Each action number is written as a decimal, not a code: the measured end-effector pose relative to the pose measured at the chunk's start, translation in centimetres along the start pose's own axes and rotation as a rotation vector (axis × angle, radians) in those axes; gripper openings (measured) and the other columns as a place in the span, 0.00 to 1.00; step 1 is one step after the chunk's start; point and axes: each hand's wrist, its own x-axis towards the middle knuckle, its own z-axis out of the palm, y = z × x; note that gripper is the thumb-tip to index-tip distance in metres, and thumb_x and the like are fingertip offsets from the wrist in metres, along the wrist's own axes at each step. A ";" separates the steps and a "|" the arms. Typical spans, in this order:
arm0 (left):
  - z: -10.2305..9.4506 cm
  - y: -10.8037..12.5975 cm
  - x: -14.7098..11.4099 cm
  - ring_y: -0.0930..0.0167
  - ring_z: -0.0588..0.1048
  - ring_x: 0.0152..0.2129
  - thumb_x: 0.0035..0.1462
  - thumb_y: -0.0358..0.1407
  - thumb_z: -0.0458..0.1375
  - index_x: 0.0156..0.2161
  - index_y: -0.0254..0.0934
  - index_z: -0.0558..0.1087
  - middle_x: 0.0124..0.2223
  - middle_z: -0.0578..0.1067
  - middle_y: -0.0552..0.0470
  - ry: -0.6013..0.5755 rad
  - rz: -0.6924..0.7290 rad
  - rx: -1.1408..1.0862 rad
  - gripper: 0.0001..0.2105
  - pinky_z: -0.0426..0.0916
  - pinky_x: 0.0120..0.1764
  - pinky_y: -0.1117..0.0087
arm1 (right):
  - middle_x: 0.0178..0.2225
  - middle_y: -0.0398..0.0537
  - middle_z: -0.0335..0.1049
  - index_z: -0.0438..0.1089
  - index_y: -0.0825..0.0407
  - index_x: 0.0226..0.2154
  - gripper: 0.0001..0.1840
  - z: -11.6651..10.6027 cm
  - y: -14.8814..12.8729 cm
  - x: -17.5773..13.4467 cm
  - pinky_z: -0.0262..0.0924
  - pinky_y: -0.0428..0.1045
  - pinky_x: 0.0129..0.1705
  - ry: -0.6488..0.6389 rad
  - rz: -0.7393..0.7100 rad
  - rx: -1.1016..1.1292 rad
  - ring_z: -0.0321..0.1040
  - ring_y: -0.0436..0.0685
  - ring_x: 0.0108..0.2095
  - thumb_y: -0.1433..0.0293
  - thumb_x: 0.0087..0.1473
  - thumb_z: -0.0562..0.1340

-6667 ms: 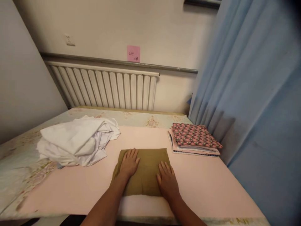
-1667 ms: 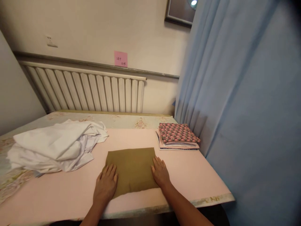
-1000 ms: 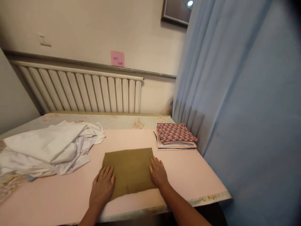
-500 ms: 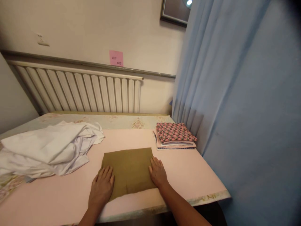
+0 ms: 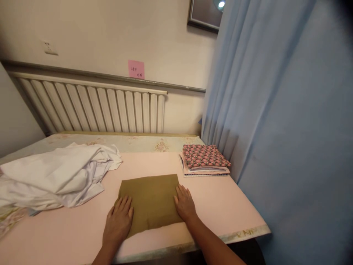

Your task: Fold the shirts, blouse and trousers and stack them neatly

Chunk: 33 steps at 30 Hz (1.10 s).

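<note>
A folded olive-brown cloth [image 5: 153, 202] lies flat on the pink table cover [image 5: 220, 206] in front of me. My left hand [image 5: 118, 217] rests on its left edge, fingers stretched out and palm down. On the opposite edge, my right hand [image 5: 185, 201] lies flat with its fingers extended over the cloth's border. Neither hand grips the fabric. The cloth looks smooth, with a slightly wavy near edge.
A crumpled white cloth [image 5: 60, 173] spreads over the table's left side. At the back right sits a stack of folded fabrics topped by a red patterned one [image 5: 205, 155]. A blue curtain [image 5: 286, 129] hangs along the right. Behind the table is a radiator [image 5: 96, 106].
</note>
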 end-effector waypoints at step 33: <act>0.5 -0.3 0.0 0.62 0.58 0.61 0.63 0.41 0.42 0.60 0.34 0.64 0.62 0.66 0.46 0.034 0.027 0.021 0.25 0.54 0.58 0.57 | 0.62 0.52 0.56 0.61 0.54 0.59 0.24 0.5 0.2 -0.1 0.43 0.57 0.64 0.056 -0.014 -0.009 0.51 0.59 0.63 0.67 0.62 0.51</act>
